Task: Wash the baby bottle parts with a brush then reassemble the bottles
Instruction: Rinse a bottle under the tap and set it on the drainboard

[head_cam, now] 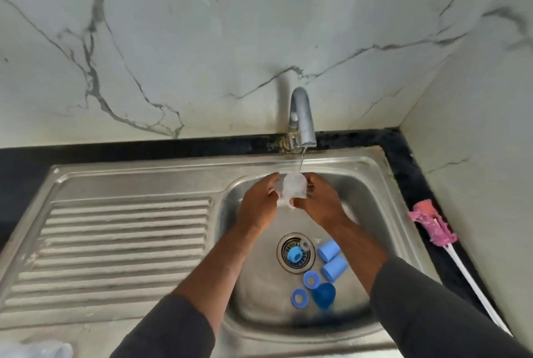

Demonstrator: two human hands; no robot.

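A clear plastic bottle part [294,188] sits between my two hands under a thin stream of water from the tap [302,118]. My left hand [259,204] holds its left side, and my right hand [320,201] grips its right side and bottom. Down in the sink bowl [366,184] lie several blue parts: two light blue caps [328,249] [334,267], two flat rings [311,279] [299,297], a dark blue cup-shaped piece [324,295], and a blue ring [294,255] on the drain strainer. A brush [432,223] with a pink head and white handle rests on the black counter at right.
The steel draining board [124,242] with ridges fills the left. A black counter edge [403,155] runs behind and right of the sink. Marble-patterned walls stand at the back and right. A clear plastic item [37,350] shows at the bottom left corner.
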